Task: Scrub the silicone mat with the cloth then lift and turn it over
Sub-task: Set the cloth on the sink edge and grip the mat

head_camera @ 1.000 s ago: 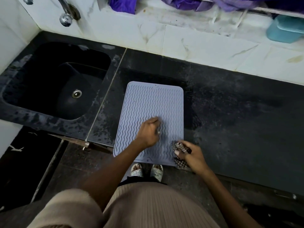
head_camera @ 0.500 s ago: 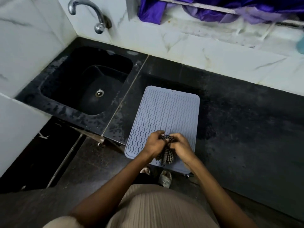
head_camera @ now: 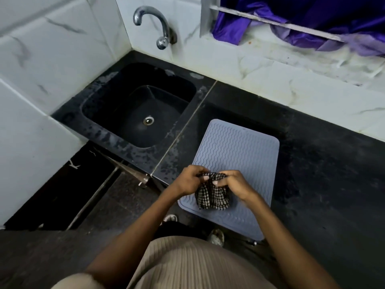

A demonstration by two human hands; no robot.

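Observation:
A pale blue silicone mat [head_camera: 235, 151] with wavy ridges lies flat on the black counter [head_camera: 325, 174], its near end hanging past the counter's front edge. A black-and-white checked cloth [head_camera: 211, 197] hangs bunched over the mat's near half. My left hand [head_camera: 190, 180] grips the cloth's top from the left. From the right, my right hand [head_camera: 233, 183] grips the same top edge. Both hands meet above the mat, and the cloth's lower part drapes onto it.
A black sink [head_camera: 137, 113] with a metal drain sits left of the mat, a chrome tap [head_camera: 156, 26] above it. White marble tiles [head_camera: 270, 74] back the counter. Purple fabric [head_camera: 291, 24] hangs at a window ledge. The floor and my feet show below the counter edge.
A second ago my left hand pressed on the mat while my right held the cloth at the mat's corner. Both hands have since come together on the cloth, which now hangs more spread.

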